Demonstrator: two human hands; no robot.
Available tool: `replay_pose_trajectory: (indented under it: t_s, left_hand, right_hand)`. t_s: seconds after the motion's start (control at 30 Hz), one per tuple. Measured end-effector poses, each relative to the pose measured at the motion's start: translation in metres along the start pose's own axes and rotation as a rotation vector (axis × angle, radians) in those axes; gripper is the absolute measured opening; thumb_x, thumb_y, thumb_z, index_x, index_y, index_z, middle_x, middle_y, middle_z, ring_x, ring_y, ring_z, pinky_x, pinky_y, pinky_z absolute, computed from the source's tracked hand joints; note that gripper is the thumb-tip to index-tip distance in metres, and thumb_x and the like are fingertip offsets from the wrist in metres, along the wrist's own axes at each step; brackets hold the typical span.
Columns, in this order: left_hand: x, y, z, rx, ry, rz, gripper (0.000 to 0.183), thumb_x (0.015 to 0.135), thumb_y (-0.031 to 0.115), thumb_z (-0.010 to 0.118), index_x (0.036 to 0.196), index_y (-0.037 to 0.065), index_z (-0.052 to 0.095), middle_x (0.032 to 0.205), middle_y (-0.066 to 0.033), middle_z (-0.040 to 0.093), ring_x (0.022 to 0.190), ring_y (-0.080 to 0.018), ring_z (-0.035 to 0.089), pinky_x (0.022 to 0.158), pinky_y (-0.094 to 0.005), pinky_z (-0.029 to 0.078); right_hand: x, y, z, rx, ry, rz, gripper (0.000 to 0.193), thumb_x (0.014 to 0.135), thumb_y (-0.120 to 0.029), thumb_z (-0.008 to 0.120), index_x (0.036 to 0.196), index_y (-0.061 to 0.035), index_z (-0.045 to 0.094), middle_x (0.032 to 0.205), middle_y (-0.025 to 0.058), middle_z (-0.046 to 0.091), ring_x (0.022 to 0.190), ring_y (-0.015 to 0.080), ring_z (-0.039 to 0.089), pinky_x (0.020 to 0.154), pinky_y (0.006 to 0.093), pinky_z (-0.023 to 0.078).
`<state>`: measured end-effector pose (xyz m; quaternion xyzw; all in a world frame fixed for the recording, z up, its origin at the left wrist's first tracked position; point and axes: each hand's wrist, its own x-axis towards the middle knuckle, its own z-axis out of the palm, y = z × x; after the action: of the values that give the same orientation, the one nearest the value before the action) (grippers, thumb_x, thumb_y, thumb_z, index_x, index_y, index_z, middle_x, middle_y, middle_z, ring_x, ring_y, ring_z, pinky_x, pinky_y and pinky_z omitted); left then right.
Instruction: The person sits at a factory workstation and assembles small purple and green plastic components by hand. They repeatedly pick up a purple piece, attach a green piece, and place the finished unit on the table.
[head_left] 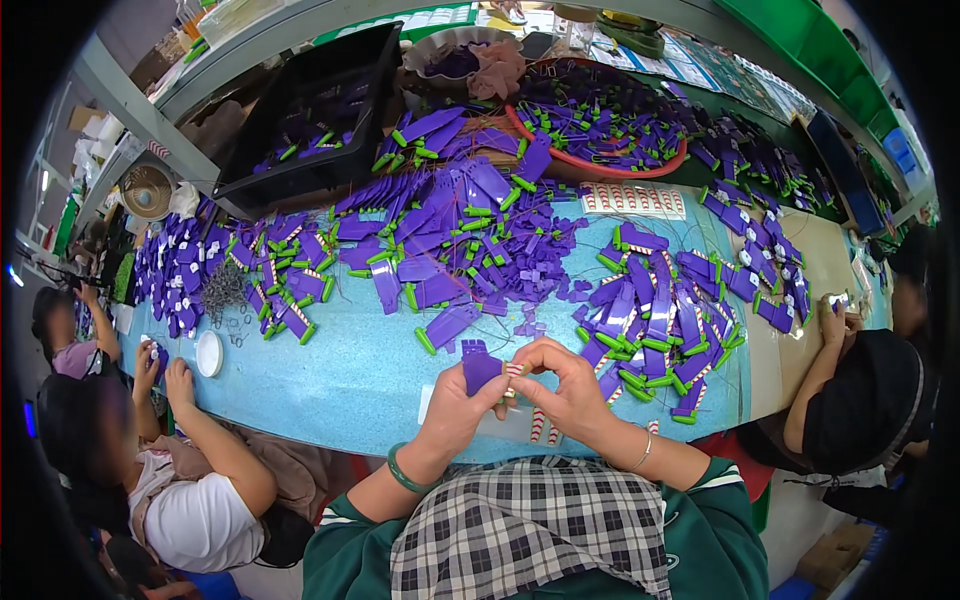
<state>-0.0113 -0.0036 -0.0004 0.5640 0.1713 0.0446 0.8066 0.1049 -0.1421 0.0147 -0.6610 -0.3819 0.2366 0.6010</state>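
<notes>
My left hand (450, 415) is closed around a flat purple plastic piece (481, 367) with a notched far end. A short red-and-white striped sticker (515, 369) lies at the piece's right edge. The fingertips of my right hand (568, 388) pinch that sticker, touching the fingers of the left. How much of it is stuck down is hidden by the fingers. Under my hands, at the near table edge, rests a white backing sheet (515, 425) with a few more striped stickers (540, 427).
Ahead is a heap of purple pieces with green ends (450, 240). Striped ones form a pile (655, 310) at right. A black tray (380, 95), a red-rimmed basket (640, 172) and a sticker sheet (632, 199) lie farther back. Co-workers sit left (205, 500) and right (850, 400); a white bowl (209, 354) stands left.
</notes>
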Motion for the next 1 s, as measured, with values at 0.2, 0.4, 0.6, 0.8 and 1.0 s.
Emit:
replay_pose_trajectory:
  t_s: [0.2,0.4,0.6,0.8,1.0]
  left_hand:
    - [0.001,0.008,0.007,-0.356,-0.041,-0.078,0.038,0.098,0.012,0.040,0.134,0.009,0.031,0.125,-0.0108,0.050,0.104,-0.0186,0.058,0.077,-0.0380,0.057]
    - [0.001,0.006,0.009,-0.461,-0.095,-0.118,0.040,0.096,0.007,0.042,0.135,0.007,0.033,0.123,-0.0098,0.052,0.109,-0.0202,0.057,0.087,-0.0418,0.056]
    - [0.001,0.005,0.009,-0.453,-0.091,-0.137,0.044,0.094,0.005,0.043,0.136,0.007,0.032,0.126,-0.0108,0.050,0.111,-0.0217,0.057,0.089,-0.0421,0.055]
    - [0.001,0.005,0.010,-0.483,-0.102,-0.131,0.048,0.090,0.003,0.045,0.136,0.008,0.032,0.126,-0.0111,0.050,0.112,-0.0221,0.057,0.089,-0.0406,0.055]
    - [0.000,0.004,0.013,-0.240,-0.094,-0.060,0.044,0.089,-0.002,0.049,0.130,0.006,0.037,0.121,-0.0099,0.052,0.109,-0.0198,0.057,0.086,-0.0373,0.057]
  right_hand:
    - [-0.002,0.008,-0.001,0.254,0.013,0.164,0.013,0.084,-0.009,0.067,0.088,-0.0010,0.057,0.085,0.0039,0.061,0.079,0.0114,0.058,0.075,0.0277,0.047]
    - [-0.001,0.014,0.003,0.323,0.008,0.200,0.013,0.084,-0.007,0.068,0.089,-0.0010,0.057,0.081,0.0021,0.060,0.076,0.0089,0.057,0.072,0.0248,0.048]
    - [-0.003,0.017,0.001,0.208,-0.006,0.180,0.015,0.083,-0.007,0.069,0.089,-0.0004,0.057,0.079,0.0020,0.060,0.074,0.0088,0.057,0.071,0.0246,0.048]
    - [-0.004,0.016,0.002,0.156,0.019,0.151,0.016,0.082,-0.008,0.070,0.088,0.0000,0.058,0.079,0.0037,0.061,0.075,0.0110,0.059,0.071,0.0259,0.048]
    - [-0.006,0.017,0.001,0.077,0.007,0.122,0.012,0.084,-0.004,0.067,0.088,-0.0010,0.056,0.082,0.0015,0.058,0.077,0.0075,0.054,0.072,0.0250,0.047]
